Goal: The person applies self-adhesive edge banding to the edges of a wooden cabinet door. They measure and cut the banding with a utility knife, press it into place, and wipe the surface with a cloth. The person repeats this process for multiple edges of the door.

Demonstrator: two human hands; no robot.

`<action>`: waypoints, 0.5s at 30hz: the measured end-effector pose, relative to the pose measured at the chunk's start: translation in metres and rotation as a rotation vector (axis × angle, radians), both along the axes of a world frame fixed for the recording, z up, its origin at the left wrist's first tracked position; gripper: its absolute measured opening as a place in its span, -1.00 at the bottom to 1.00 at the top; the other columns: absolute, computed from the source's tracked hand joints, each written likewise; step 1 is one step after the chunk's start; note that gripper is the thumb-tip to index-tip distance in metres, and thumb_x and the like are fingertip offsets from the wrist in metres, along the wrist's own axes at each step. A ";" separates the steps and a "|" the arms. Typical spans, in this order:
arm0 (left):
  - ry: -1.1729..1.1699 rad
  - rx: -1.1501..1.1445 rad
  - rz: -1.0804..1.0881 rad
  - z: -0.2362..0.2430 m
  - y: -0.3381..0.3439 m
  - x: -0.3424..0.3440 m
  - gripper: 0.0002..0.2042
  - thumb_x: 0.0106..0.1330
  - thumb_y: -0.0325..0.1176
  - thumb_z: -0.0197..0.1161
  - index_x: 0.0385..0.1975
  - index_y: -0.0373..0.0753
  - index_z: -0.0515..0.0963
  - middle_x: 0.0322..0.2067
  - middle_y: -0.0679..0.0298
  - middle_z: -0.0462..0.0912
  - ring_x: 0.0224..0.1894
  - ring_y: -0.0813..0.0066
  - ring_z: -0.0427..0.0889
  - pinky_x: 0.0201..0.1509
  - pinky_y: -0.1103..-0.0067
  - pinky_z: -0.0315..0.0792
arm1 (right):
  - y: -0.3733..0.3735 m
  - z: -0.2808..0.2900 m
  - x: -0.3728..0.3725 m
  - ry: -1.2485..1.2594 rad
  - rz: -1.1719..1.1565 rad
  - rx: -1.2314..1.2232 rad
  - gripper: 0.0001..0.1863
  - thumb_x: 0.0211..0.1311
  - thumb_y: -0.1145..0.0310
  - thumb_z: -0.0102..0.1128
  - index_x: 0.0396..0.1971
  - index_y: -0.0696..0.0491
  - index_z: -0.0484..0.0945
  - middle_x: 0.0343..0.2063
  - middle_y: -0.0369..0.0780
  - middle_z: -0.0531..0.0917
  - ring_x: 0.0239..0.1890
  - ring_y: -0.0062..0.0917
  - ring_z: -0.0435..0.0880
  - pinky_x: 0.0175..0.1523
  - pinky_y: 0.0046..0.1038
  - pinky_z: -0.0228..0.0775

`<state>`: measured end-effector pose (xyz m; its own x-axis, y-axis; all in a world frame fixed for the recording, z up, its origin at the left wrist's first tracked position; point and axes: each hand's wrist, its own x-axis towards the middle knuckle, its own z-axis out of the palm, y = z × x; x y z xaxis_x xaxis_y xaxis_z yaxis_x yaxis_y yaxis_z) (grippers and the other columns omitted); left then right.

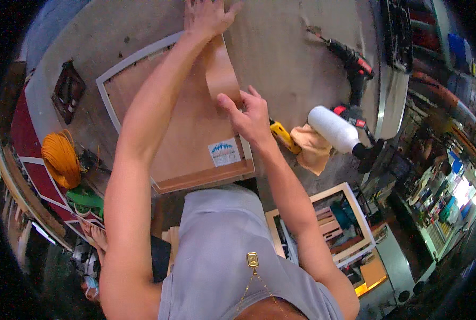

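Observation:
A shallow framed wooden panel [142,117] with a white outer edge lies on the worktable before me, a printed label [224,153] at its near right corner. Along its right side a wide, slightly glossy brown strip [222,74] curves up. My left hand [208,18] is at the strip's far end, fingers spread; their tips are cut off by the upper rim of the picture. Closer to me, my right hand [248,117] pinches the strip's near end between thumb and fingers. Whether the strip is tape or veneer I cannot tell.
Right of the panel are a yellow-handled tool [283,134], a tan cloth [311,149], a white bottle [333,129] lying tilted and a cordless drill [355,69]. An orange cord coil [61,159] sits at left, near a dark metal piece [67,92]. Below right stands a pale frame [350,213].

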<state>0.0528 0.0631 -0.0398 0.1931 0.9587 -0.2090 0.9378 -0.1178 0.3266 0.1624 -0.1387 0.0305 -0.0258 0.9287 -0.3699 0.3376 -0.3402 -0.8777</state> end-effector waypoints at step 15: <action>-0.007 0.047 0.013 -0.033 0.020 -0.012 -0.15 0.22 0.37 -0.07 0.41 -0.05 0.06 0.45 0.04 -0.20 0.48 0.00 -0.26 0.49 0.21 -0.19 | -0.217 0.061 0.058 -0.129 0.113 -0.496 -0.45 -0.02 -0.08 0.39 -0.21 0.10 0.63 -0.36 -0.16 0.69 -0.09 -0.28 0.56 0.24 -0.17 0.21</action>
<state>0.0406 0.0834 -0.0731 0.1815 0.9699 -0.1626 0.9372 -0.1205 0.3273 0.2200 -0.3554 0.0910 -0.0411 0.6351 -0.7713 0.4912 -0.6594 -0.5691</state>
